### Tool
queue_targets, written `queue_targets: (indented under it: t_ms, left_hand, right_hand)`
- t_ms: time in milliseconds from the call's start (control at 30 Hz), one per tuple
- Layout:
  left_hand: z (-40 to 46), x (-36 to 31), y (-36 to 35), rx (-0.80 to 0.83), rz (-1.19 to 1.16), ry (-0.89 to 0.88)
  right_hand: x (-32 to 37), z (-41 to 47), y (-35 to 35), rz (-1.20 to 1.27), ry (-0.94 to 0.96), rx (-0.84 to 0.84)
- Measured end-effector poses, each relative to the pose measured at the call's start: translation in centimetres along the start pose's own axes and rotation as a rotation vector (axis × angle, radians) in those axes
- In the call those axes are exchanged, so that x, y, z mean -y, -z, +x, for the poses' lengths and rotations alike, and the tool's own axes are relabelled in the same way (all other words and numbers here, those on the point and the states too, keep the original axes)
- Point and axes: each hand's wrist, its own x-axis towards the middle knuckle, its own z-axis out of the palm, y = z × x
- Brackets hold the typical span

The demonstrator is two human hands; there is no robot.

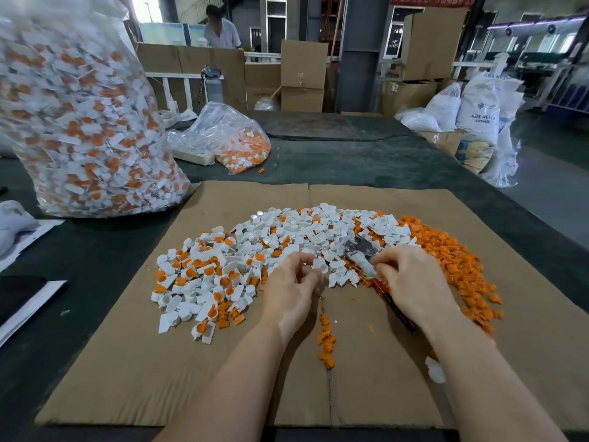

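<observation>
At the far left a large clear plastic bag [92, 129] stuffed with white-and-orange pieces stands on the dark counter [318, 161], just beside the corner of a flat brown cardboard sheet [127, 362]. Across the sheet spreads a heap of white plastic shells [287, 231], some of them plugged with orange. The left hand [287, 291] is at the heap's near edge, thumb and fingertips curled in a pinch on one small white plastic shell [321, 266], a little cup with a flat tab. It looks featherlight, stiff and smooth, so it could squirt out of a loose pinch. The flat tab seems the surest place to hold, leaving the cup mouth free. Just right of it lies a metal-headed hand tool [360, 247] with a tape-wrapped handle. The right hand [411, 288] is curled over that handle, fingertips drawn together; whether they hold anything I cannot tell. Farther right lies a loose heap of small orange plastic inserts [446, 250].
</observation>
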Motion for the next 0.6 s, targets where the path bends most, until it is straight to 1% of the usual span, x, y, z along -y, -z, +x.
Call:
queue_targets:
  t_ms: [67,167,267,333,467,533,600]
  left_hand:
    - [0.0,-0.1,0.0,0.014,-0.008,-0.001]
    - [0.0,0.0,0.0,0.029,0.018,0.003]
    - [0.1,0.2,0.1,0.047,0.073,-0.029]
    - [0.0,0.1,0.1,0.073,0.082,-0.045]
    - [0.0,0.1,0.0,0.116,0.093,-0.048]
    - [-0.1,0.0,0.1,0.127,0.082,-0.052]
    - [-0.2,-0.1,0.1,0.132,0.071,-0.054]
  right_hand:
    - [0.8,-0.1,-0.9,0.236,-0.035,-0.041]
    - [1.4,-0.8,-2.6,0.666,-0.178,-0.025]
    - [1.6,-1.6,-3.8,0.940,-0.278,-0.020]
    - [1.5,-2.0,-4.4,0.993,-0.276,-0.031]
    - [1.3,-2.3,-4.8,0.979,-0.228,-0.065]
    - [1.3,-2.4,-5.0,0.918,-0.199,-0.083]
    - [1.3,-2.4,-5.2,0.799,-0.148,-0.112]
